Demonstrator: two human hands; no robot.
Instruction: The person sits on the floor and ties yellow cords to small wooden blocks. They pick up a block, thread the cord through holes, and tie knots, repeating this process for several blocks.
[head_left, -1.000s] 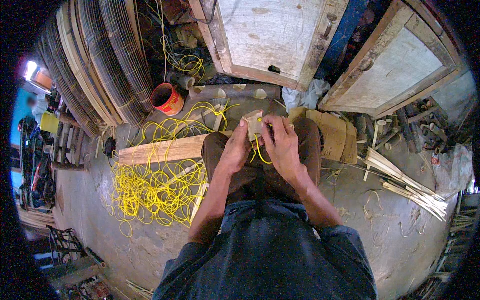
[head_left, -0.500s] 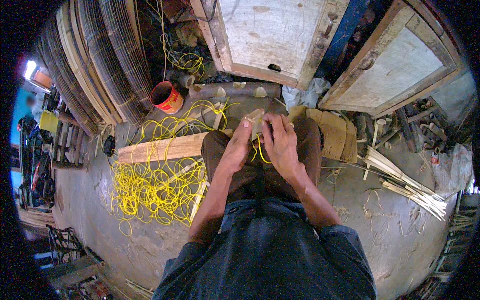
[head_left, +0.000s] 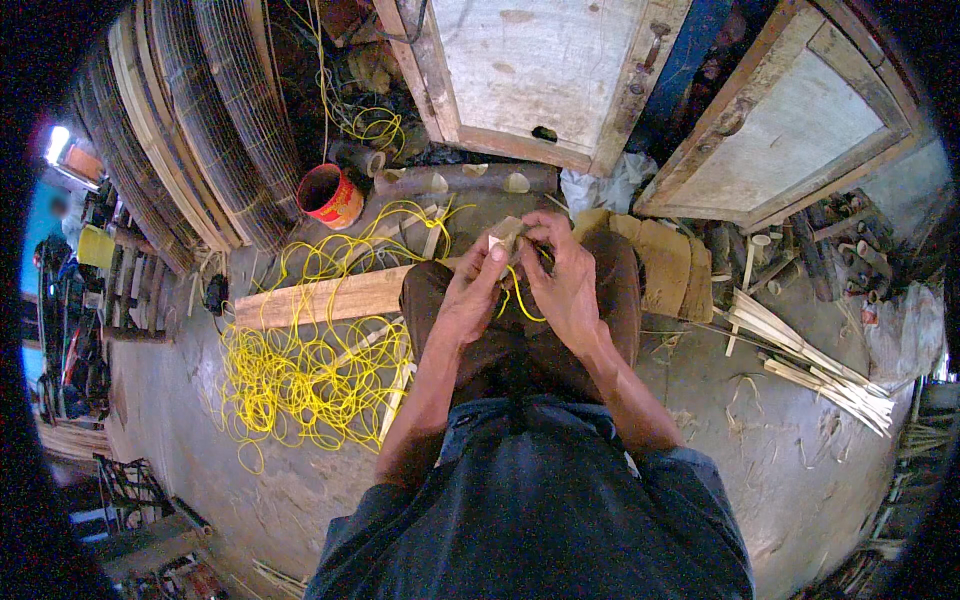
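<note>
"Where is the small wooden block [head_left: 508, 228] compared with the fingers?"

"At their tips. The left hand [head_left: 470, 295] pinches it from the left, the thumb on the near side; its other fingers are mostly hidden."

"And the right hand [head_left: 565, 285]?"

"At the block's right edge, thumb and bent fingers drawn nearly together. Whether they grip the block itself or a bit of cord, I cannot tell. A yellow strand [head_left: 520, 302] hangs in a curve just below the fingertips, between the two hands."

"How are the arms set?"

"Both forearms [head_left: 425, 400] rise from below the fingers and slant inward, so the wrists stand apart while the fingertips come close together. The back of the right hand faces up, its index finger arched toward the block."

"What bounds the fingers?"

"The knees [head_left: 425, 285] in brown trousers, one close on each side. Left of the fingers, a plank [head_left: 320, 298] runs up to the left knee, with tangled yellow cord [head_left: 290, 395] partly over it and nearer the body; a red tin [head_left: 343, 205] stands farther off."

"Beyond and to the right?"

"Straight past the fingertips there is a strip of floor [head_left: 740, 460], then a tube-like length [head_left: 465, 180] lying crosswise before a pale door [head_left: 540, 70]. To their right, past the knee, comes brown cardboard [head_left: 670, 270], then a bundle of pale strips [head_left: 815, 365], well apart."
</note>
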